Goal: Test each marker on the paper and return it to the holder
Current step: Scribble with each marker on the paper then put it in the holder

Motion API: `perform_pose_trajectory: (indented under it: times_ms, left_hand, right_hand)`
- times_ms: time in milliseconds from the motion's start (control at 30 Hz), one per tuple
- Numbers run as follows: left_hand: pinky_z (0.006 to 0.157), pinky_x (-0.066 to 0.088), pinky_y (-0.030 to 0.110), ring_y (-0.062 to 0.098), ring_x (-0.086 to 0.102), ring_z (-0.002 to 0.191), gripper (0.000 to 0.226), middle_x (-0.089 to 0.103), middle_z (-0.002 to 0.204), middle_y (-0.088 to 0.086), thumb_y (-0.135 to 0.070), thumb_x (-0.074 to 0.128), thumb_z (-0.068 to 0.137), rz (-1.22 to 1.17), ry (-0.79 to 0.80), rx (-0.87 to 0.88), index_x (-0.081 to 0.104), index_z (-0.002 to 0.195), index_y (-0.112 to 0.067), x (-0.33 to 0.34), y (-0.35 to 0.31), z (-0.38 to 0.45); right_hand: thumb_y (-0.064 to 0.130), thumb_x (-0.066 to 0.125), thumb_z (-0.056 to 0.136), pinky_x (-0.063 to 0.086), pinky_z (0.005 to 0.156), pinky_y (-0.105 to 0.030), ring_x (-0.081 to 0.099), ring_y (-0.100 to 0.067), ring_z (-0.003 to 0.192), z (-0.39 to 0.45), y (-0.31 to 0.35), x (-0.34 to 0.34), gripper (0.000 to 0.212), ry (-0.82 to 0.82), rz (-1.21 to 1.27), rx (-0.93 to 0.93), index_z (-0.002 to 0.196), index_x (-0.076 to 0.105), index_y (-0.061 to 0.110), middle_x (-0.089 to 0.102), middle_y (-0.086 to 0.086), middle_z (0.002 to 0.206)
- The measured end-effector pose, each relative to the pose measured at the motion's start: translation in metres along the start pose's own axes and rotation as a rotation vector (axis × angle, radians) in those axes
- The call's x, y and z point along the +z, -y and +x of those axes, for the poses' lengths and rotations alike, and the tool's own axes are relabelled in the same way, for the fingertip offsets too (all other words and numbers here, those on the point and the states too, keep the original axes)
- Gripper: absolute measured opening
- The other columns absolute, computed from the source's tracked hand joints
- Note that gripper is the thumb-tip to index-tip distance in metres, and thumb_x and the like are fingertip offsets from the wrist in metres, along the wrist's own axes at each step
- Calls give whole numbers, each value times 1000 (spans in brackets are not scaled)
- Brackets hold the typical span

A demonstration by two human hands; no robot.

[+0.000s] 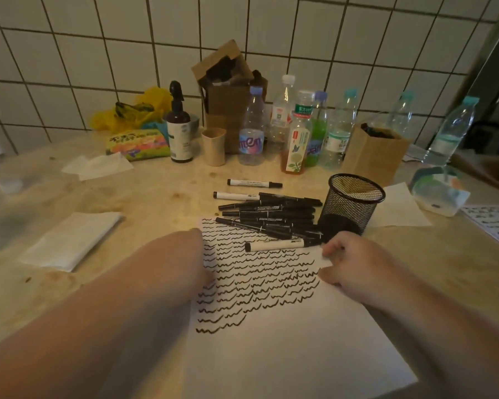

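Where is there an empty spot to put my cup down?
Bare counter lies between the folded tissue and the marker pile. The paper's lower half is blank too. It is crowded along the wall by the bottles and around the mesh holder.

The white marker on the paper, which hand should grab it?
Probably the right hand: its fingers already sit beside the white marker, with the holder just behind. The left hand rests at the paper's far edge.

Left hand (205, 254) blurred; fingers hidden.
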State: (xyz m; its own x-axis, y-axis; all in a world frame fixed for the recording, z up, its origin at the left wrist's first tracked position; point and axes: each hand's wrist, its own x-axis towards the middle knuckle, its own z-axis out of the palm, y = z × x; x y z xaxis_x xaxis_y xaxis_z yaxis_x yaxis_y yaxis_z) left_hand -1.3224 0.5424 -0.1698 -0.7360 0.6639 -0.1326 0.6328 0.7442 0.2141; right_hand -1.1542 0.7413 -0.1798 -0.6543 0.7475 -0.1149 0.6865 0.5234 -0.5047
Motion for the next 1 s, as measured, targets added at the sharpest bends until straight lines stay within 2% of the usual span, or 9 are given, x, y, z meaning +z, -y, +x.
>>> perform_pose_trajectory:
  times_ms: [100, 233, 367, 467, 533, 633, 833, 900, 1000]
  left_hand:
    - [78, 43, 26, 18, 59, 107, 46, 63, 121, -4, -42, 65, 89, -43, -80, -16, 49, 130, -29, 10, 2, 4]
    - [76, 46, 28, 16, 59, 93, 38, 66, 111, -6, -45, 66, 87, -92, -117, -13, 58, 124, -39, 17, 7, 11]
    - [81, 46, 29, 19, 61, 104, 34, 66, 116, -4, -43, 60, 92, -58, -95, -20, 60, 125, -35, 15, 5, 22]
    - [83, 48, 28, 18, 61, 101, 33, 67, 114, -5, -42, 57, 94, -46, -108, -5, 60, 126, -35, 16, 6, 22]
    - [82, 49, 28, 17, 62, 99, 33, 68, 112, -5, -41, 55, 95, -33, -124, 7, 61, 126, -33, 17, 5, 21]
    - [82, 49, 28, 19, 63, 100, 33, 69, 112, -3, -38, 53, 97, 13, -127, 14, 63, 127, -29, 17, 3, 24]
    - [71, 46, 25, 18, 63, 91, 29, 70, 101, -3, -37, 52, 95, 53, -151, 37, 69, 115, -24, 20, 5, 25]
    - [70, 46, 25, 17, 62, 86, 26, 70, 96, -4, -35, 53, 94, 30, -171, 37, 70, 112, -27, 20, 5, 24]
    - [69, 47, 25, 14, 59, 82, 22, 62, 88, -10, -41, 58, 91, -24, -206, 16, 68, 110, -36, 18, 7, 22]
  right_hand:
    - [35, 77, 84, 40, 57, -25, 58, -10, 78, -2, 1, -1, 22, -47, -87, -20, 88, 56, 32, 61, 8, 86]
    - [36, 75, 84, 39, 55, -24, 56, -8, 75, 0, 7, 0, 19, -78, -196, -47, 84, 57, 30, 60, 8, 83]
    - [33, 76, 84, 41, 57, -26, 57, -13, 77, 6, 17, -3, 19, -70, -282, -57, 81, 58, 28, 62, 4, 83]
    - [37, 75, 84, 47, 68, -28, 56, -14, 84, 9, 26, -3, 20, -102, -424, -85, 87, 58, 29, 59, 5, 93]
    - [39, 75, 84, 46, 78, -29, 53, -13, 95, 13, 29, 1, 21, -156, -412, -198, 98, 59, 32, 52, 9, 103]
    - [38, 73, 87, 41, 86, -28, 45, -11, 107, 16, 37, 10, 25, -121, -352, -394, 110, 63, 37, 47, 12, 110]
    - [41, 69, 90, 38, 78, -27, 45, -11, 101, 16, 46, 14, 18, -61, -445, -386, 106, 68, 34, 48, 11, 104]
    - [43, 67, 92, 36, 65, -24, 53, -10, 85, 9, 48, 7, 12, -68, -293, -348, 97, 69, 32, 55, 12, 90]
    - [33, 66, 93, 34, 57, -26, 49, -13, 55, -2, 51, -3, 23, 69, 423, -194, 77, 70, 17, 58, 2, 64]
